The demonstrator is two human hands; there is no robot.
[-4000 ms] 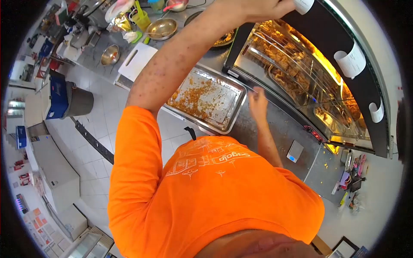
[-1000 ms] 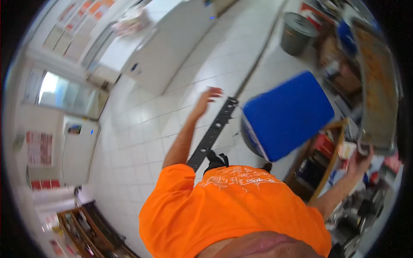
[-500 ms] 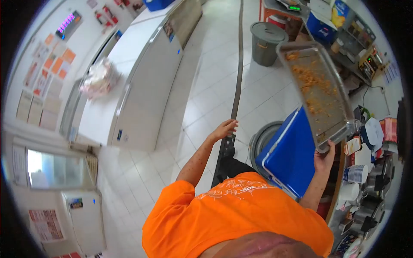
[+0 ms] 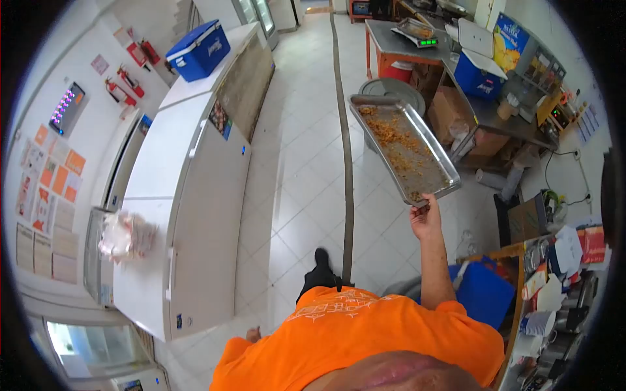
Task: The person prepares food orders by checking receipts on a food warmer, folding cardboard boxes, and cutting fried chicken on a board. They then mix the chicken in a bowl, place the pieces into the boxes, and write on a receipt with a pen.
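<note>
My right hand point(image 4: 426, 219) grips the near corner of a shallow metal tray point(image 4: 448, 171), held out in front of me at arm's length. Orange-brown food bits point(image 4: 396, 138) are scattered over the tray's bottom, thickest toward its far end. Behind the tray stands a grey lidded bin point(image 4: 407, 94), partly covered by it. Low at my left side, only a small part of my left hand point(image 4: 253, 334) shows past the orange shirt; its fingers cannot be made out.
White chest freezers point(image 4: 202, 247) line the left, with a wrapped bundle point(image 4: 127, 236) and a blue cooler point(image 4: 198, 51) on top. At right, a metal table point(image 4: 407, 42) carries a scale with a lit display. A blue container point(image 4: 486, 290) stands beside my right side.
I have moved forward along the aisle, past the blue container. The tray has swung ahead and toward the middle, in front of the bin. My left hand has dropped back to my side.
</note>
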